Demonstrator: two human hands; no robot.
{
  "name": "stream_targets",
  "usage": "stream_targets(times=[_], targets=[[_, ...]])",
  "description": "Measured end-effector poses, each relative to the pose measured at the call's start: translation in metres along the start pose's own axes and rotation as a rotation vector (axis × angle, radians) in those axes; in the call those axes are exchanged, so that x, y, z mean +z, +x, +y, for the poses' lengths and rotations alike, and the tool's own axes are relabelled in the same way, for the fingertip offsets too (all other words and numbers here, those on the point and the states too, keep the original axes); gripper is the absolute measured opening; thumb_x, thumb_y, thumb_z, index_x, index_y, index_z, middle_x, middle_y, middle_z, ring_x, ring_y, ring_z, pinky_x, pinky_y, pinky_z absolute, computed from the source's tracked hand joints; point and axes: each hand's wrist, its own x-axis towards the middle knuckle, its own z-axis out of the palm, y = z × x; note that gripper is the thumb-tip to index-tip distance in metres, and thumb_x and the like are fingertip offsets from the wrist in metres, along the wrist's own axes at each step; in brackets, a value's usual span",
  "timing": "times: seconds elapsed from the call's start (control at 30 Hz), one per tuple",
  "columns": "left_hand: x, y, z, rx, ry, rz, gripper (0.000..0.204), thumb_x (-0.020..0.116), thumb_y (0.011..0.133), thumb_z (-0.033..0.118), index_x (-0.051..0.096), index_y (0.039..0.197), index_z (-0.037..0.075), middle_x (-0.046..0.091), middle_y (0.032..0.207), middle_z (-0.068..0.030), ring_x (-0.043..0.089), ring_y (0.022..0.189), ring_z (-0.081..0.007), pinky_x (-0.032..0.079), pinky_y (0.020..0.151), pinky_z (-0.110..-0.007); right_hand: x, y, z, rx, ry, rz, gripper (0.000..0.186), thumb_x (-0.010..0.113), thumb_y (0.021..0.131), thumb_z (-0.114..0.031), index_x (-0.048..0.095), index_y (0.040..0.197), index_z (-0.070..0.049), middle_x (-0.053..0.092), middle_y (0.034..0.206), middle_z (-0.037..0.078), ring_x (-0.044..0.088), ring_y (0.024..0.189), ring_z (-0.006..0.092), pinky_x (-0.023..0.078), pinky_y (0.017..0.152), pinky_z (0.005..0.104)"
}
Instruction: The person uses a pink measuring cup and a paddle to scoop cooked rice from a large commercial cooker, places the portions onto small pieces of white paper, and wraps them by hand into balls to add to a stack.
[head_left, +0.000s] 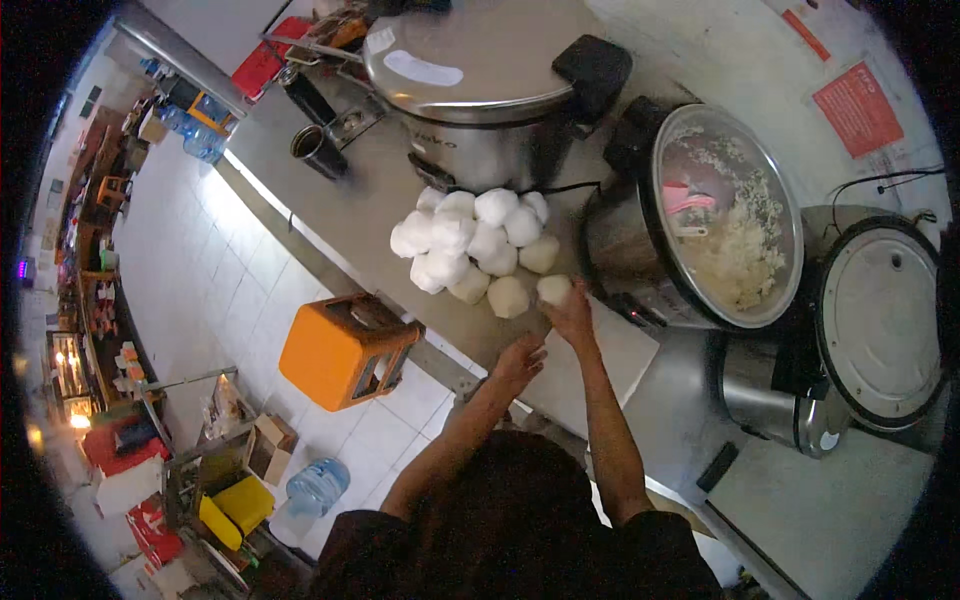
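My right hand (571, 314) is closed round the near side of an off-white ball (553, 290) at the right front of a pile on the steel counter. Just left of it and nearer to me, my left hand (519, 362) hovers with its fingers loosely bent and apart, nothing visible in them. Another off-white ball (508, 297) lies just ahead of that hand. Behind these, several white round balls (455, 232) are heaped against each other in front of a big lidded cooker (480, 150). What the balls are made of I cannot tell.
On the right an uncovered cooker (735, 250) contains white rice and a pink scoop (685, 198). Beyond it stand a round lid (880, 320) and another steel pot (765, 390). A dark cup (318, 150) sits at the counter's left. An orange stool (345, 352) is on the tiled floor.
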Motion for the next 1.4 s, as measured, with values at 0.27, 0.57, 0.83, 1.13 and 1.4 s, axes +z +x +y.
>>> stream_targets(times=[0.27,0.57,0.83,1.13,1.4], targets=[[0.032,-0.024,0.037,0.404,0.051,0.198,0.039,0.053,0.087,0.009,0.046,0.125,0.009,0.056,0.101,-0.0039,0.055,0.082,-0.0145,0.047,0.065,-0.029,0.020,0.002,0.008,-0.080,-0.249,0.148,0.075,0.079,0.065,-0.024,0.043,0.124,0.004,0.052,0.115,0.025,0.051,0.106,0.0398,0.040,0.091,0.0464],[0.026,0.004,0.029,0.532,-0.079,-0.231,0.040,0.052,0.089,0.013,0.043,0.125,-0.001,0.055,0.115,-0.0100,0.057,0.097,-0.0229,0.048,0.084,-0.035,0.057,0.014,-0.003,0.000,-0.075,0.377,0.066,0.070,0.078,-0.034,0.042,0.119,0.009,0.051,0.114,0.027,0.051,0.105,0.0410,0.042,0.089,0.0458],[0.025,-0.017,0.041,0.417,0.113,-0.085,0.032,0.051,0.092,0.023,0.048,0.118,0.004,0.057,0.106,-0.0077,0.057,0.088,-0.0208,0.047,0.080,-0.037,-0.145,-0.045,-0.153,-0.346,0.082,-0.425,0.023,0.064,0.081,-0.013,0.063,0.102,-0.001,0.065,0.080,0.013,0.063,0.078,0.0214,0.049,0.071,0.0353],[0.132,-0.074,0.032,0.421,0.248,0.122,0.035,0.055,0.090,0.020,0.045,0.121,0.006,0.055,0.108,-0.0088,0.057,0.083,-0.0187,0.046,0.069,-0.033,-0.283,0.164,-0.100,-0.359,-0.958,-0.127,0.025,0.070,0.070,-0.016,0.064,0.089,-0.002,0.063,0.079,0.020,0.062,0.078,0.0357,0.049,0.066,0.0428],[0.268,-0.145,0.061,0.850,0.579,-0.099,0.045,0.060,0.085,0.004,0.040,0.126,0.004,0.054,0.112,-0.0111,0.054,0.100,-0.0187,0.042,0.089,-0.032,-0.330,0.111,-0.220,-0.473,-0.802,-0.168,0.022,0.074,0.068,-0.022,0.063,0.072,-0.003,0.058,0.065,0.016,0.060,0.061,0.0280,0.044,0.055,0.0373]])
